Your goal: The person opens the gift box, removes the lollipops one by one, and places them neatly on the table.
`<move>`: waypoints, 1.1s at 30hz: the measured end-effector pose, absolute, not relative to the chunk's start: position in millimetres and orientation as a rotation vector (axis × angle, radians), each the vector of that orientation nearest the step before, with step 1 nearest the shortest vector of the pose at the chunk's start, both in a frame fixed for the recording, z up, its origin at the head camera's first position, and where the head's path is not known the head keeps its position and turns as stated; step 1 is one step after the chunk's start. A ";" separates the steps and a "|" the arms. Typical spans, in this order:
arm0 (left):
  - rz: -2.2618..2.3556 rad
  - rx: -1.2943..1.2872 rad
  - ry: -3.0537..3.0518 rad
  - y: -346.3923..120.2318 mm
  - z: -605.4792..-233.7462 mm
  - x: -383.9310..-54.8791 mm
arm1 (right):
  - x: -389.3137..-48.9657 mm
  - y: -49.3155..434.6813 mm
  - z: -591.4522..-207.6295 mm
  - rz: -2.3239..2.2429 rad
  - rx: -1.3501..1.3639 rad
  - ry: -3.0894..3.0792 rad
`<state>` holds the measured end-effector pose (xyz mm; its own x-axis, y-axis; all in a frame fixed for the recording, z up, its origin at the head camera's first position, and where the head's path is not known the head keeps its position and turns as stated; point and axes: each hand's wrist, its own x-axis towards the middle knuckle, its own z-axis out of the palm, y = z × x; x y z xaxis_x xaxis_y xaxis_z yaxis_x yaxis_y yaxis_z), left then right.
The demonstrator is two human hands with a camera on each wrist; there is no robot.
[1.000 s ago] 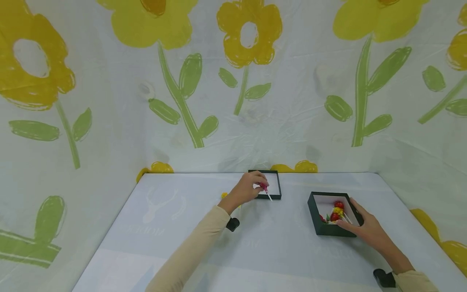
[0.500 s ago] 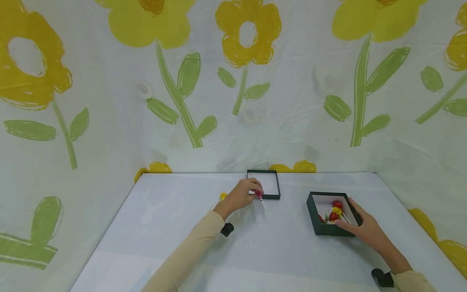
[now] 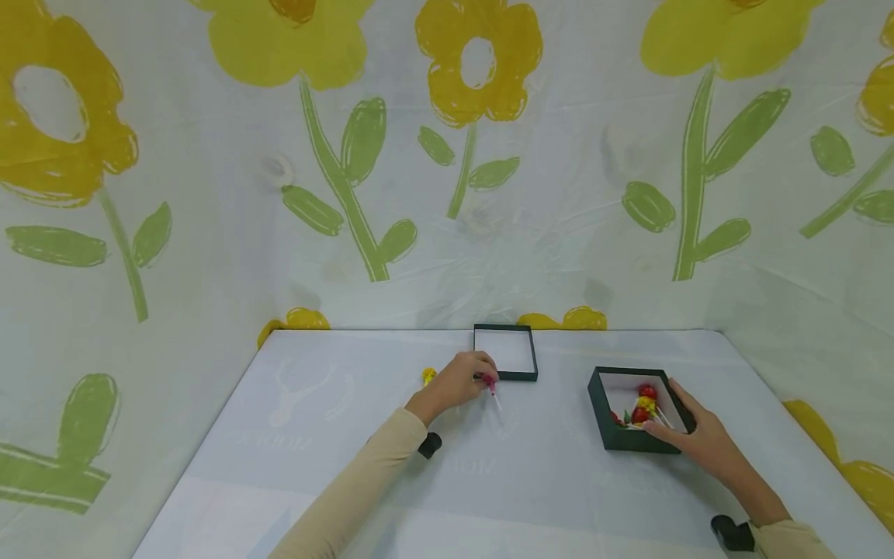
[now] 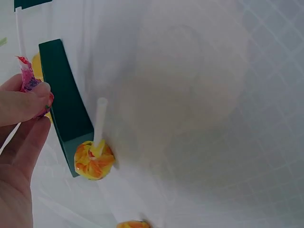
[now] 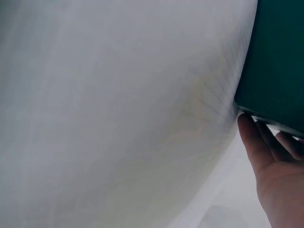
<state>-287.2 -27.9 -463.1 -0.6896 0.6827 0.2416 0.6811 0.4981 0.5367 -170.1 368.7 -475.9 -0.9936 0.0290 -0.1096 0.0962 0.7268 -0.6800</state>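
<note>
My left hand pinches a pink-wrapped lollipop, its white stick pointing down toward the table in the head view. It hovers just in front of a shallow dark green box lid. In the left wrist view, thumb and fingers hold the wrapped head, and a yellow-orange lollipop lies close by. On the right, my right hand grips a deeper dark green box, with the thumb at its front rim and the fingers along its right side. Several red and yellow lollipops lie inside.
A white-covered table spans the area, with a white flowered curtain behind its back edge. Beyond the left wrist sits a yellow lollipop. Part of another orange one shows at the left wrist view's bottom edge.
My left hand has moved left and a little toward me with the pink lollipop, from over the lid to its front edge. The right hand and the box have stayed put.
</note>
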 end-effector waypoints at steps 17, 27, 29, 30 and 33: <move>0.641 1.271 2.803 -23.9 -474.5 -289.9 | -169.2 368.6 -477.5 -1.130 0.095 2.848; 0.421 1.346 2.873 -18.9 -478.6 -286.4 | -168.1 369.1 -479.8 -1.149 0.083 2.855; 0.410 1.351 2.877 -17.6 -479.0 -285.5 | -167.7 369.0 -479.0 -1.156 0.080 2.850; 0.407 1.358 2.880 -16.9 -479.1 -285.2 | -167.5 368.7 -478.3 -1.160 0.076 2.847; 0.389 1.362 2.894 -15.4 -480.0 -284.8 | -167.6 367.7 -475.9 -1.168 0.082 2.841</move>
<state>-284.8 -15.4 -480.0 -0.6400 0.7484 0.1738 0.7678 0.6142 0.1825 -167.6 367.7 -475.9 -0.9962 0.0228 -0.0840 0.0753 0.7099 -0.7003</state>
